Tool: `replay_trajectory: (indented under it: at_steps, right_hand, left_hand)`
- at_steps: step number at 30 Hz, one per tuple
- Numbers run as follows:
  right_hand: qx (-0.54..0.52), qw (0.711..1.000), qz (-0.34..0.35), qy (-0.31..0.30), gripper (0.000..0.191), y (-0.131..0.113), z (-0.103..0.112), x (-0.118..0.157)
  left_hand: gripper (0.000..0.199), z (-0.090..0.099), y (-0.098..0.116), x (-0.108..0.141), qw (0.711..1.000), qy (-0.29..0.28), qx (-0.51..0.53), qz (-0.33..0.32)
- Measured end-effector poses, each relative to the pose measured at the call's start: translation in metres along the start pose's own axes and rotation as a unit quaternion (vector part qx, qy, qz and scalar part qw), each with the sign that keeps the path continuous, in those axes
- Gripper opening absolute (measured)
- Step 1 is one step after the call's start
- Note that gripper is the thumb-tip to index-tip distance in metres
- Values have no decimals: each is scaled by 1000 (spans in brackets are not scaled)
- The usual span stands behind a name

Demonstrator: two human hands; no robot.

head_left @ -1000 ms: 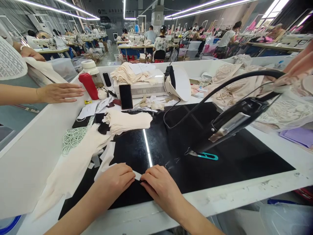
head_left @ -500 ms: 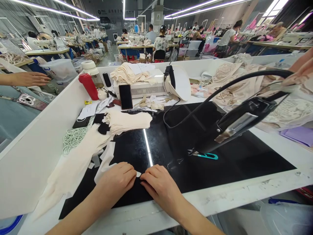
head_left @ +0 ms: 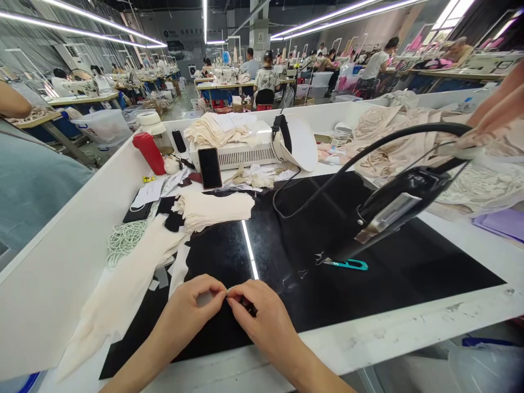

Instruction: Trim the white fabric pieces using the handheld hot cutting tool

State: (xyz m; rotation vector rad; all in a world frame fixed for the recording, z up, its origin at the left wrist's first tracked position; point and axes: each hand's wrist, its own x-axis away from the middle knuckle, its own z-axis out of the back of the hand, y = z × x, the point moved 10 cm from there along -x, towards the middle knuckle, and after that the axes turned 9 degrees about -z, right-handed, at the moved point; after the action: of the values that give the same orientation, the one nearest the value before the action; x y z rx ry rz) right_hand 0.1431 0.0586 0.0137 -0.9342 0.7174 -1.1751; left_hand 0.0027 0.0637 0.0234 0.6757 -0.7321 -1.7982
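My left hand and my right hand meet over the black board, thumb and forefinger pinched on both. Their fingertips touch; anything between them is too small or hidden to make out. Just behind my left hand lies a white fabric piece, partly covered by it. Farther left a long cream fabric piece stretches along the board's edge. A stack of cream fabric pieces rests beyond my hands. Teal thread snips lie to the right, by a black corded device.
Another person's blurred hand is at the device's cord on the right. A person in blue stands beyond the left wall. Toward the back are a phone, a red bottle and a white visor. Green cord lies left.
A white tip seen between my hands is now hidden, and my fingertips have come together. The person on the left has shifted closer, their hand out of sight. The view has moved slightly.
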Motion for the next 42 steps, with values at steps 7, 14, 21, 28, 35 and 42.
replay_trajectory:
  at_steps: [7,14,21,28,35,42]
  right_hand:
    - [-27,999,-37,6,14,1,-1,-2]
    - [-32,998,-52,8,14,3,-4,-3]
    - [-32,997,-73,14,16,5,-6,-5]
    - [-43,997,-65,14,17,2,-7,-8]
    - [-42,998,-45,22,17,-1,-7,-10]
    - [-24,998,-40,36,19,-4,-6,-10]
  left_hand:
    - [21,3,2,5,1000,25,1,6]
    - [18,13,18,10,992,82,-69,-62]
    - [19,10,18,14,984,97,-114,-100]
    - [17,11,27,14,972,107,-169,-123]
    - [13,9,36,13,959,115,-199,-163]
    - [14,3,43,13,941,121,-239,-207]
